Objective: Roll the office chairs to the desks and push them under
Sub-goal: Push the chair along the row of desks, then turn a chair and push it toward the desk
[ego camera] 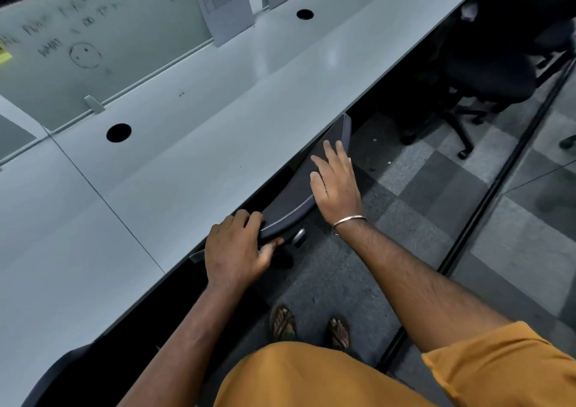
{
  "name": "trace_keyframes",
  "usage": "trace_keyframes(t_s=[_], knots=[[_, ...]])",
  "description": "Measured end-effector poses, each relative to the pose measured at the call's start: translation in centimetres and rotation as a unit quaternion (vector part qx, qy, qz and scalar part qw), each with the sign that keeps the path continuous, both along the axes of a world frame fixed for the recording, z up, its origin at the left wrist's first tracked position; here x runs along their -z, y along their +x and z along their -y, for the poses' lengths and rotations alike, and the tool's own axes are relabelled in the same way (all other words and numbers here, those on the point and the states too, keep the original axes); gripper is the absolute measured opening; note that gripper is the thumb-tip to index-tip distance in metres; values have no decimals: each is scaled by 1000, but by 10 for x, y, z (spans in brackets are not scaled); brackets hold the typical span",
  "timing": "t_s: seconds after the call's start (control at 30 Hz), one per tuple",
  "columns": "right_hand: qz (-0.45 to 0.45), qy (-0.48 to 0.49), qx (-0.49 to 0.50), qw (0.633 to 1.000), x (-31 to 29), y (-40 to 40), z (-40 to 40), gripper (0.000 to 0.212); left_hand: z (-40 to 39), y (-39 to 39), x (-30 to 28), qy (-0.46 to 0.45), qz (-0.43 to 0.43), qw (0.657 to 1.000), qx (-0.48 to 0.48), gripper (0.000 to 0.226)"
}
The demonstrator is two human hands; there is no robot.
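The left hand (237, 247) is gripping the chair back (299, 194) at its near end; the right hand (335, 182) is lying flat on it, fingers straight. The chair is sitting tucked against the desk (187, 157) edge.

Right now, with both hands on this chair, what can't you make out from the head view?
- Chair backrest: its seat and most of its base are hidden under the desk.
- Left hand: fingers curl over the backrest end, their tips hidden behind it.
- Second chair: too dark for detail, top cut by the frame edge.
- Whiteboard writing: too blurred to read.
- Right hand: palm contact hidden beneath it.
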State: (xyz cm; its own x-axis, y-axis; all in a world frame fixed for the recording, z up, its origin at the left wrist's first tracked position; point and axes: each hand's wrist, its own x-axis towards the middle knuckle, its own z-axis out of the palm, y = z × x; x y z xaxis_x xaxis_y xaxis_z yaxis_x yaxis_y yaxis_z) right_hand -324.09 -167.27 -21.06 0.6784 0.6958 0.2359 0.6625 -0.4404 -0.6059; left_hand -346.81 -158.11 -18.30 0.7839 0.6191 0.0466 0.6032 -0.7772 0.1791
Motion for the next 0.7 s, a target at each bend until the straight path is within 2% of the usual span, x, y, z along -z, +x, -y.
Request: trace_keyframes(t_s=[0.23, 0.3, 0.37, 0.47, 0.57, 0.7], knots=[[-43, 6, 19, 999, 4, -24, 19, 65, -2, 4, -13, -85, 32, 995, 33, 56], [-52, 12, 14, 998, 6, -27, 22, 67, 1, 10, -20, -151, 94, 983, 47, 52], [-57, 14, 12, 998, 5, -26, 25, 67, 7, 21, -26, -223, 192, 954, 61, 44], [-70, 15, 2, 997, 4, -22, 38, 64, 19, 38, -34, -266, 269, 921, 93, 39], [-92, 6, 27, 995, 8, -10, 64, 65, 32, 57, -37, -272, 264, 915, 142, 38], [-149, -35, 79, 985, 19, 18, 106, 67, 47, 79, -32, -272, 203, 921, 192, 39]])
